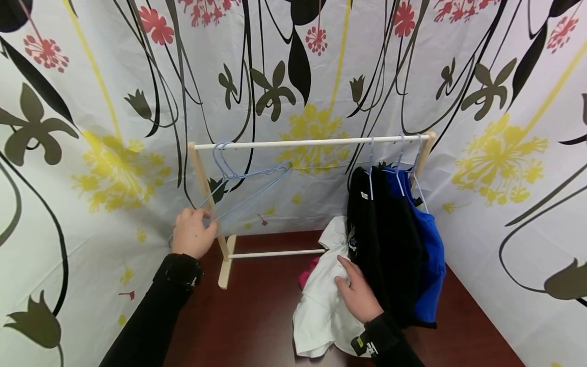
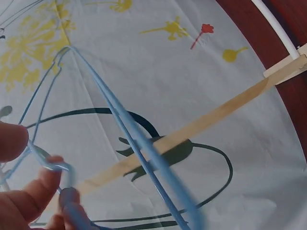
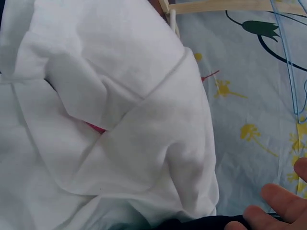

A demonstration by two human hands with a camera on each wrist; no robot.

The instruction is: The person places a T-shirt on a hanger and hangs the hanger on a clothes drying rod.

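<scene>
At the left end of the rack, my left hand (image 1: pixel 194 234) grips light blue wire hangers (image 2: pixel 125 128) by one end, with finger and thumb close on the wire in the left wrist view. Their hooks loop over the white top rail (image 1: pixel 298 143). My right hand (image 1: pixel 359 295) is over a crumpled white garment (image 1: pixel 316 311), its fingers extended and holding nothing. That garment fills much of the right wrist view, with a bit of pink cloth (image 3: pixel 95 128) showing through a gap. Beside the right hand hang black garments (image 1: pixel 394 244) and a blue one (image 1: pixel 432 255).
The wooden rack's left post (image 1: pixel 202 176) stands on a foot (image 1: pixel 227 270) on the dark red-brown table (image 1: pixel 247 316). A lower white bar (image 1: pixel 275 253) runs near the tabletop. Flower-printed cloth (image 1: pixel 137 204) encloses the back and sides.
</scene>
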